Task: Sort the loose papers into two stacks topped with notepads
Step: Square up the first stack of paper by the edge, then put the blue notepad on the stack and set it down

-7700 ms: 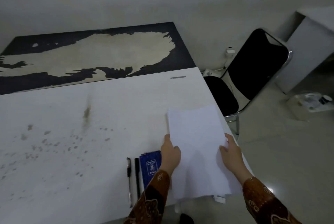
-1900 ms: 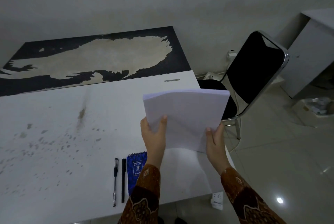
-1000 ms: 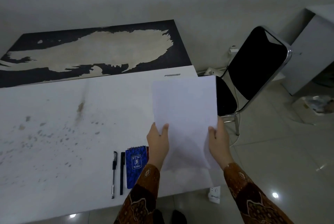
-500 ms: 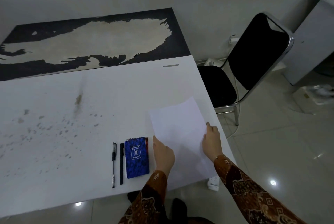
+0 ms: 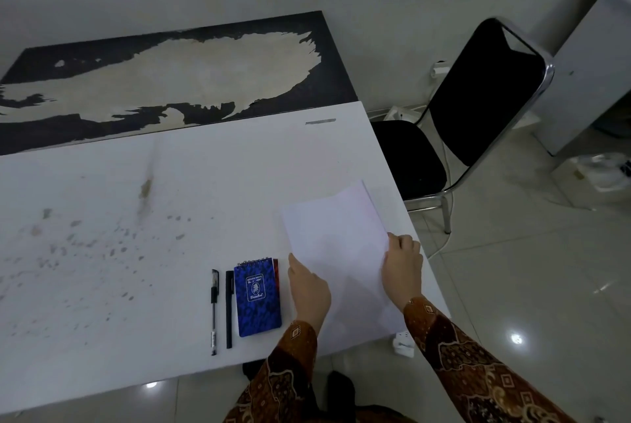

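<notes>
A stack of white papers [image 5: 338,245] lies flat near the right front corner of the white table [image 5: 170,183]. My left hand [image 5: 309,289] rests against the stack's left edge and my right hand [image 5: 402,264] holds its right edge. Just left of the stack lies a blue notepad [image 5: 257,296] on top of a second notepad, of which only a red edge [image 5: 276,272] shows.
Two black pens [image 5: 221,308] lie side by side left of the notepads. A black chair [image 5: 478,108] stands past the table's right edge. A worn dark tabletop [image 5: 164,74] adjoins the far side. A white power strip [image 5: 403,342] lies on the floor.
The stack, held upright in the air a second ago, has been brought down flat onto the table. Both hands stayed at its edges.
</notes>
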